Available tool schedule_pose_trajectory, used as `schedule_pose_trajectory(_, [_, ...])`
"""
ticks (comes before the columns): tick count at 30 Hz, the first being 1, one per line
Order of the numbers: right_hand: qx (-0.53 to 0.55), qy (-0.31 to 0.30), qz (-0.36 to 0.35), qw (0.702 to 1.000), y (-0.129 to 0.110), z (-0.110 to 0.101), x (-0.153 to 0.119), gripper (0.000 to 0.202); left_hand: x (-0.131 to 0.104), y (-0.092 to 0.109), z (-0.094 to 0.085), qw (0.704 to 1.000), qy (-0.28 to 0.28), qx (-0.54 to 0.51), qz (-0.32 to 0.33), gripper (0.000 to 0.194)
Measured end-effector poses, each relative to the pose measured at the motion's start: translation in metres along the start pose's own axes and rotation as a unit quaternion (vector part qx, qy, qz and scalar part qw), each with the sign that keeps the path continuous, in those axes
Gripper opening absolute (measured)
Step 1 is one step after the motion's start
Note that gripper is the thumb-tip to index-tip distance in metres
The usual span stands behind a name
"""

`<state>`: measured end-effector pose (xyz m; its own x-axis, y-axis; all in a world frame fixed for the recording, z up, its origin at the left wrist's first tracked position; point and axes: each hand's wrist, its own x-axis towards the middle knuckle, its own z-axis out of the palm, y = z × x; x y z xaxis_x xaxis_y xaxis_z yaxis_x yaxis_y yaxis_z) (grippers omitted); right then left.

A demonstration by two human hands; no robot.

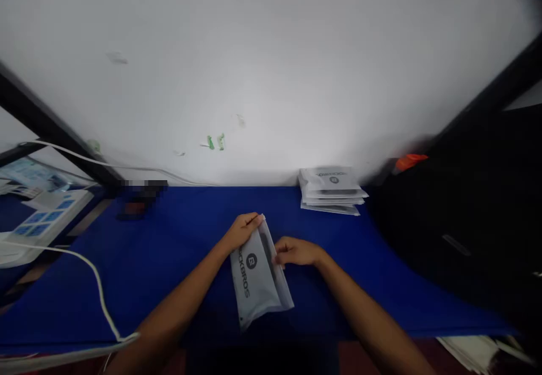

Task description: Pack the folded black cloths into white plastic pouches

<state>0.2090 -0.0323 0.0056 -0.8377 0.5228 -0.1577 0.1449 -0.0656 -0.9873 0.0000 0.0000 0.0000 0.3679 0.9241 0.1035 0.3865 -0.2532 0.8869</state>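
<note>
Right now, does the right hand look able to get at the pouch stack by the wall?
Probably yes: only blue tabletop shows between the right hand and the pouch stack, though it would first leave the ROCKBROS pouch.

Pouch insides mostly hidden. Dark obj, back L, pixelated, unclear. Blk bulk cut off @ R edge.

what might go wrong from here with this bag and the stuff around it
The bag could slip or bend, as its lower end hangs beyond the left hand.
The white cable runs close to the left forearm and might snag it.
The stack is uneven, so it may slide if bumped.
</note>
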Motion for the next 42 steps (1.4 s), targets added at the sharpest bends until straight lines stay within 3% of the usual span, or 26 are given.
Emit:
schedule_pose_trajectory(2, [0.005,0.1,-0.003,0.995,0.001,0.004,0.006,0.048,-0.002,0.003,0.005,1.0,-0.018,0.0,0.005,0.044])
schedule_pose_trajectory(5, [-0.004,0.264,-0.016,0.964,0.006,0.006,0.013,0.052,-0.006,0.006,0.013,0.999,-0.038,0.009,0.022,0.038])
schedule_pose_trajectory(8, [-0.029,0.306,-0.023,0.951,0.008,0.004,0.015,0.049,-0.01,0.009,0.021,0.998,-0.033,0.028,0.034,0.037])
schedule_pose_trajectory(11, [-0.045,0.312,-0.026,0.949,0.006,0.004,0.013,0.046,-0.01,0.01,0.024,0.998,-0.01,0.052,0.038,0.034])
schedule_pose_trajectory(14, [-0.056,0.292,-0.028,0.954,0.0,0.008,0.009,0.044,-0.003,0.003,0.014,0.995,0.044,0.086,0.03,0.029])
schedule_pose_trajectory(20, [-0.082,0.17,-0.001,0.982,-0.009,0.02,0.006,0.039,0.011,-0.031,-0.051,0.96,0.228,0.156,-0.037,0.025])
schedule_pose_trajectory(23, [-0.09,0.135,0.023,0.987,-0.006,0.025,0.008,0.038,0.011,-0.042,-0.069,0.955,0.237,0.17,-0.048,0.025])
schedule_pose_trajectory(26, [-0.085,0.171,-0.003,0.981,-0.001,0.026,0.01,0.032,0.011,-0.042,-0.063,0.964,0.198,0.173,-0.036,0.027])
schedule_pose_trajectory(30, [-0.069,0.256,-0.076,0.961,0.003,0.022,0.012,0.032,0.01,-0.031,-0.04,0.973,0.155,0.168,-0.015,0.029])
schedule_pose_trajectory(34, [-0.133,0.264,-0.102,0.95,0.006,0.017,0.013,0.029,0.006,-0.018,-0.022,0.979,0.125,0.162,0.005,0.03])
schedule_pose_trajectory(37, [-0.137,0.277,-0.08,0.948,0.008,0.017,0.014,0.031,0.001,-0.01,-0.01,0.98,0.117,0.16,0.021,0.03])
schedule_pose_trajectory(42, [-0.124,0.249,-0.074,0.958,0.006,0.017,0.013,0.027,-0.009,0.0,0.002,0.973,0.157,0.164,0.035,0.029])
